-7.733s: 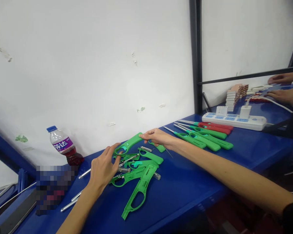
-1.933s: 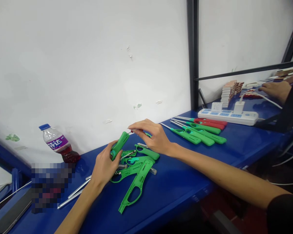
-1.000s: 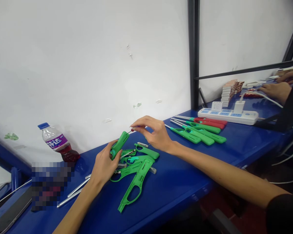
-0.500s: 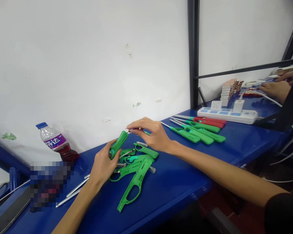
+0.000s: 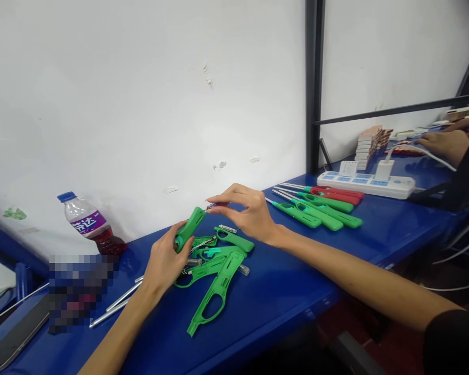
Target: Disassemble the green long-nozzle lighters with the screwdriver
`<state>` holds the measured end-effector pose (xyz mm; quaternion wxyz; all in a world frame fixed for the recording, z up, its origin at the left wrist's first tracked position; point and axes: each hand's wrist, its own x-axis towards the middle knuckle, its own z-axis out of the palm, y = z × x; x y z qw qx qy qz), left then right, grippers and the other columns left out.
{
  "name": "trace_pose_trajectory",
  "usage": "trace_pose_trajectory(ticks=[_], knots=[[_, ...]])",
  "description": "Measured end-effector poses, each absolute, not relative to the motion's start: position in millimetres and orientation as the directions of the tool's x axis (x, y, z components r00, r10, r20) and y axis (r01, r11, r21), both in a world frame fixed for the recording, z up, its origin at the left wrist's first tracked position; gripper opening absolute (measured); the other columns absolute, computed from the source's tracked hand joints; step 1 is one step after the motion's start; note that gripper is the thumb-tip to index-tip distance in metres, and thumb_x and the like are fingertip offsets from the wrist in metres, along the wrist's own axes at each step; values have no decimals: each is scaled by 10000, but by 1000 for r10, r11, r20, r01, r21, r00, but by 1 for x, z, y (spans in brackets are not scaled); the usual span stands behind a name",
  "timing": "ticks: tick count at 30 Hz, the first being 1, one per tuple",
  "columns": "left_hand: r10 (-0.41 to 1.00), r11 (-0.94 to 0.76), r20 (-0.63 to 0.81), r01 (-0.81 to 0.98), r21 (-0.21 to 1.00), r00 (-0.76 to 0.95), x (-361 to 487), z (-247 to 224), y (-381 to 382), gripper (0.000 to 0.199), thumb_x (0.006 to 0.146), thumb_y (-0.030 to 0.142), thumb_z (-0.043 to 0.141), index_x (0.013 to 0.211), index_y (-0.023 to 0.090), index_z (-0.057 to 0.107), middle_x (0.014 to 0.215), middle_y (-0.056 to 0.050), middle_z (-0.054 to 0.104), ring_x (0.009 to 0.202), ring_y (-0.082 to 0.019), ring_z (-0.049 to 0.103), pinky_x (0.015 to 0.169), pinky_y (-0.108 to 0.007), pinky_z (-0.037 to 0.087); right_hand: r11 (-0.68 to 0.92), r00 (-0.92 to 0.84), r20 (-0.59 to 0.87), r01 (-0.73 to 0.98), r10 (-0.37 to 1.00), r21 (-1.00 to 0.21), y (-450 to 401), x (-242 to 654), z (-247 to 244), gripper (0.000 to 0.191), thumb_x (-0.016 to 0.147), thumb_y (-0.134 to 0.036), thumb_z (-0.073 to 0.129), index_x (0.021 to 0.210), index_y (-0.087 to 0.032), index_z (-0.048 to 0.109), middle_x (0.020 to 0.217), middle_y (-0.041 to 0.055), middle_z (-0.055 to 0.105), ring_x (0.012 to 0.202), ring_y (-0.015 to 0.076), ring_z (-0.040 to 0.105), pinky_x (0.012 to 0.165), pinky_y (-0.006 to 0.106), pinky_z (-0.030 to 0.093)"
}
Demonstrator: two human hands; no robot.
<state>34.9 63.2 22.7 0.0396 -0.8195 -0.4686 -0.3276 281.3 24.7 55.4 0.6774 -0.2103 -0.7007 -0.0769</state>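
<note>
The left hand (image 5: pixel 166 259) grips a green plastic lighter handle (image 5: pixel 191 228) raised over the blue table (image 5: pixel 273 297); the right hand (image 5: pixel 249 212) pinches a slim reddish-purple tool (image 5: pixel 216 205), its thin metal tip at the handle's upper end, with loose green plastic casing parts (image 5: pixel 230 265) lying below

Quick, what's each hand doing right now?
Left hand: closed, holding a green handle.
Right hand: closed, pinching a slim reddish tool mostly hidden by the fingers.
</note>
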Motion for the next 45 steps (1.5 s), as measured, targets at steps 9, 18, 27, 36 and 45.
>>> trace_pose_trajectory(ticks=[9,18,27,36,45], knots=[[742,-567,565,787,243,361,36,22,63,429,954,462,558,1328,254,594,611,78,561,527,-151,533,606,-267,419,915,-13,984,369,180,-162,27,283,56,187,929,-107,697,1031,-235,788,982,23,812,937,153,750,854,335,620],[747,-570,557,782,252,364,37,22,62,435,954,470,567,1332,256,590,618,78,571,521,-152,532,603,-267,421,933,-109,969,311,222,-179,23,283,58,252,973,-139,645,1165,-260,753,1172,35,778,1118,162,720,983,380,605],[757,-569,537,781,259,373,38,22,60,431,956,456,559,1333,250,597,625,70,581,556,-166,558,631,-276,437,912,-44,971,356,233,-203,23,280,53,68,872,-250,794,938,-238,788,907,7,671,774,119,667,704,288,575],[762,-570,526,778,265,379,39,22,59,452,957,471,549,1351,253,594,648,59,604,560,-163,560,622,-278,438,898,-90,967,400,238,-184,26,284,54,326,1007,-90,545,1186,-294,727,1127,11,771,1090,153,694,959,380,586],[758,-576,526,773,265,385,39,23,59,453,959,474,543,1350,251,591,654,59,609,574,-168,579,637,-278,451,900,-2,974,383,226,-207,24,281,54,110,919,-258,744,1014,-269,798,1014,28,634,839,124,650,767,306,590]])
